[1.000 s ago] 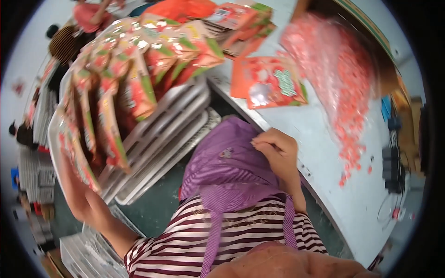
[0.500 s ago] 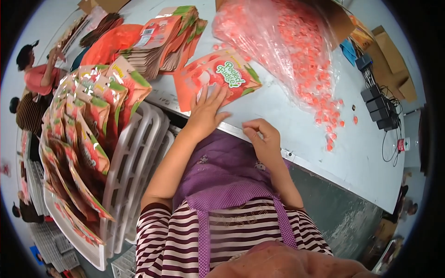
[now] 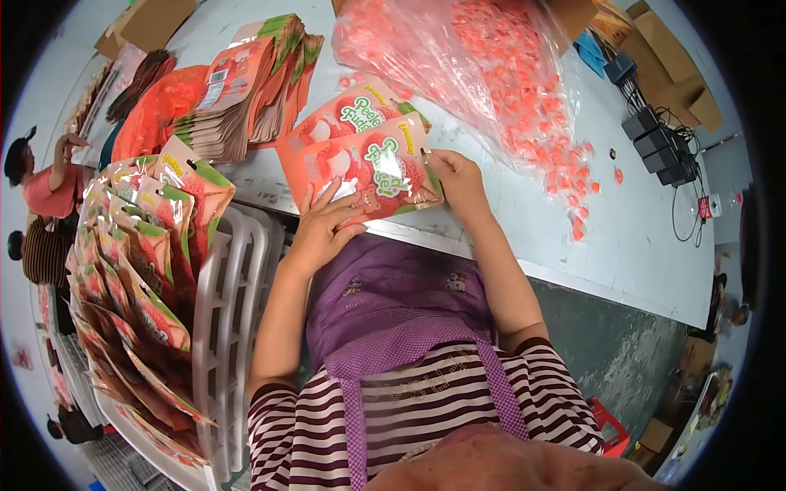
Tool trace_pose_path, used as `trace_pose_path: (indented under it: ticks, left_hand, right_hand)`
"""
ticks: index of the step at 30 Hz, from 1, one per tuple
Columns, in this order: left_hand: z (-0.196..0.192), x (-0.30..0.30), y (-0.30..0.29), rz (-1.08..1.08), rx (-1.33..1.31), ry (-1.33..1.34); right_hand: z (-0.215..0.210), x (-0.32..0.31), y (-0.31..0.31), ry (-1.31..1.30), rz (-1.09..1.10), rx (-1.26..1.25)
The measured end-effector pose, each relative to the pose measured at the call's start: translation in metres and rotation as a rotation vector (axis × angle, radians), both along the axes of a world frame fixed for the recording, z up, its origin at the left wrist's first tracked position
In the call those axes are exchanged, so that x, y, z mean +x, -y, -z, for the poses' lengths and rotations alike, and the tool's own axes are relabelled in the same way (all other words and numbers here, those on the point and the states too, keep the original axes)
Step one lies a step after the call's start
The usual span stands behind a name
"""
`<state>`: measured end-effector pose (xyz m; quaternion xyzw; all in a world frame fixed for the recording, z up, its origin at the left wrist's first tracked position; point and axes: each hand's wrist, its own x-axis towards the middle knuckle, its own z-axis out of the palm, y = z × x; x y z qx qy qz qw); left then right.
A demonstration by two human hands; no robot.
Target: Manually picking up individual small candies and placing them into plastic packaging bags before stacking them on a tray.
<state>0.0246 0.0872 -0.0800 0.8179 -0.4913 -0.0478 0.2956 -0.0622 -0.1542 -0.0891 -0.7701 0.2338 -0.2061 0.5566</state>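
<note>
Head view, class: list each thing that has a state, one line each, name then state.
Top pouch: flat on the table, held by both hands.
Left hand: pressing its lower edge.
Right hand: gripping its right edge.
Clear candy bag: open, candies spilled.
Pouch stack: piled flat.
White crate: filled with standing pouches.

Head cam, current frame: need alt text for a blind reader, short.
Seen from above, a person's left hand and right hand hold a flat orange snack pouch at the edge of a grey table. A clear bag of pink candies lies beyond; a white crate of filled pouches stands at the left.
</note>
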Motion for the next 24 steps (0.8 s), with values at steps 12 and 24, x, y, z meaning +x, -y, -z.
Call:
trace_pose_path:
  ticks: [12,24]
  left_hand:
    - [-0.037,-0.063,0.046,-0.211,-0.647,-0.84]
    - [-0.048,-0.068,0.023,-0.2,-0.509,-0.816]
  right_hand:
    - [-0.059,-0.039,-0.065,0.109,-0.103,0.145]
    - [-0.046,-0.052,-0.047,0.305,-0.264,0.1]
